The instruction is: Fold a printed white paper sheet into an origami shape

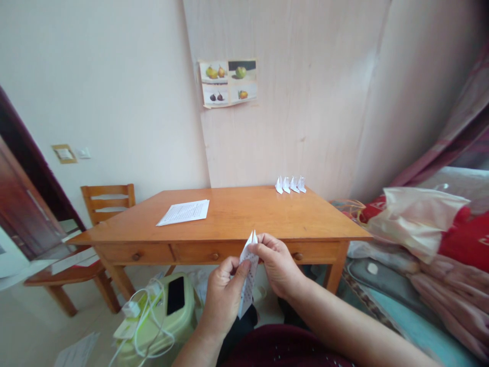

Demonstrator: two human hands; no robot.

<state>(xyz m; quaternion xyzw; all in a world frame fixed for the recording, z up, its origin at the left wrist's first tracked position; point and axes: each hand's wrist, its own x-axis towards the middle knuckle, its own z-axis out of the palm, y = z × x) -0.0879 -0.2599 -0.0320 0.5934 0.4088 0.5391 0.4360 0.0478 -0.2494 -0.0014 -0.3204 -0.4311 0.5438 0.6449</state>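
Note:
A narrow folded sheet of printed paper [248,285] is held upright in front of the table's near edge, its top split into two white points. My left hand [225,290] grips its left side, thumb pressed on the front face. Around the upper right part, just under the points, my right hand [277,262] is closed with thumb and finger pinching the paper. Several small folded white paper figures [290,184] stand in a row at the table's back right. A stack of printed sheets [184,212] lies on the table's left half.
The wooden table [244,216] has drawers along its front. At left stands a wooden chair [109,204]. A green box [183,316] carries a phone [175,296] and white cables [147,316]. Bags [416,219] and cloth are heaped on the right. Papers [76,351] lie on the floor.

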